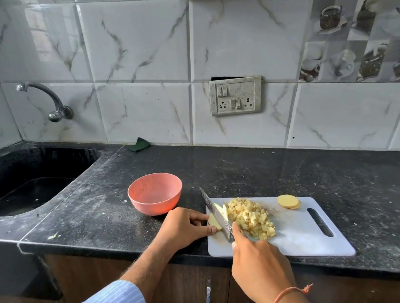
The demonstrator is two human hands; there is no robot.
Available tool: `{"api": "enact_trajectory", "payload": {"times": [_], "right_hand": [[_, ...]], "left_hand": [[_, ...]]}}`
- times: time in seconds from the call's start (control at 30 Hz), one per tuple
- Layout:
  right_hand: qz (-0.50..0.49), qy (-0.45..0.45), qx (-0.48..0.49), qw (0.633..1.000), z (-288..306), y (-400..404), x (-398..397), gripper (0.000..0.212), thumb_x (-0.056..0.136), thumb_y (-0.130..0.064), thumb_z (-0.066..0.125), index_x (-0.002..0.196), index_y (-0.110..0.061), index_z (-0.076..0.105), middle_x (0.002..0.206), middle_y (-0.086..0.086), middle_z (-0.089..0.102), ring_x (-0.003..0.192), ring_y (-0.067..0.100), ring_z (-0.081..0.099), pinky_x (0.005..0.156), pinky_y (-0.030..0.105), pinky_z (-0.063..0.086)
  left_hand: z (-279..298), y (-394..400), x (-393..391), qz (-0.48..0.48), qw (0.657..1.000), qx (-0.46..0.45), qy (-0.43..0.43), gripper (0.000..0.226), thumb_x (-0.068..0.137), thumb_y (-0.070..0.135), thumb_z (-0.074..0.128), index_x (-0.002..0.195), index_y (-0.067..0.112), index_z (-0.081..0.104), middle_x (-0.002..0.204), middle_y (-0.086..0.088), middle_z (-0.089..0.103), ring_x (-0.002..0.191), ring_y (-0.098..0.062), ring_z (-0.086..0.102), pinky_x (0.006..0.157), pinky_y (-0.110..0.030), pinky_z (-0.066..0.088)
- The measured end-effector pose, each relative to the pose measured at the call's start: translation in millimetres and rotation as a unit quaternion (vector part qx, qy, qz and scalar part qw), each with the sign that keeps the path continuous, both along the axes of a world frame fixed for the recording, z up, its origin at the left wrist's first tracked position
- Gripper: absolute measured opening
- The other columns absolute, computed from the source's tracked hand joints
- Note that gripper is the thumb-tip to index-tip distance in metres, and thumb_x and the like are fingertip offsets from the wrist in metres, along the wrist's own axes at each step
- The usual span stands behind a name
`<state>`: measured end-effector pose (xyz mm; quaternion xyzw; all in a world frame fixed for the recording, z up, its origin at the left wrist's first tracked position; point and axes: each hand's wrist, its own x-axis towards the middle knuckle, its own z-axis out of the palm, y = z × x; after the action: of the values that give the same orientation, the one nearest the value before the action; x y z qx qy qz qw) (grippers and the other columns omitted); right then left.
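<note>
Lower centre of frame: potato chopping on the white board [300,235], which sits at the counter's [248,164] front edge.

L hand [182,227]: fingers curled, thumb and fingertips pinching the potato piece [213,224] at the board's left edge. The piece lies flat, touching the blade's left side.

R hand [259,260]: wrapped round the knife's handle, forefinger stretched fwd along the blade's back. Knife [216,214] runs up-left, tip toward the pink bowl [157,203].

Right of the blade is a pile of cubes [251,218]. Two round slices [288,201] are stacked further right, apart from the pile.

Handling, my guess:
- Piece is firm and light but prob. wet w/ starch, so slippery. It's small, so little to grip.
- Keep the flat side down. Hold the end away from the blade, fingertips tucked back, knuckles as guide.
- Cubes are loose and will scatter. Better to sweep them w/ the blade flat than to pick them up.
- Round slices are stiff enough to lift by the rim.

Hard to see:
- Handle is fully under my palm.
- How much of the piece is left under my L fingers: can't tell.
- Whether the edge is through the piece or only resting on it: can't tell.
- A pale slice or two sit between blade and pile; count unclear.
- Board's lower-left part is behind my R hand.
- Sink [24,165], left of frame, has a dark bottom, contents unreadable.
</note>
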<state>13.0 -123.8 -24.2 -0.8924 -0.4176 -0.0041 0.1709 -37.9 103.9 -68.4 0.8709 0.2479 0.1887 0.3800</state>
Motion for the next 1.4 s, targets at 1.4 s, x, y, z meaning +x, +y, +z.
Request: {"api": "enact_trajectory", "payload": {"times": [1.4], "right_hand": [[0.007, -0.015, -0.044, 0.999, 10, 1, -7, 0.063, 0.111, -0.034, 0.038, 0.167, -0.03, 0.011, 0.104, 0.0, 0.069, 0.092, 0.018, 0.064, 0.07, 0.032, 0.05]], "left_hand": [[-3, 1, 0, 0.016, 1.0, -0.006, -0.009, 0.043, 0.071, 0.05, 0.096, 0.105, 0.028, 0.085, 0.07, 0.014, 0.075, 0.056, 0.004, 0.056, 0.058, -0.013, 0.043]]}}
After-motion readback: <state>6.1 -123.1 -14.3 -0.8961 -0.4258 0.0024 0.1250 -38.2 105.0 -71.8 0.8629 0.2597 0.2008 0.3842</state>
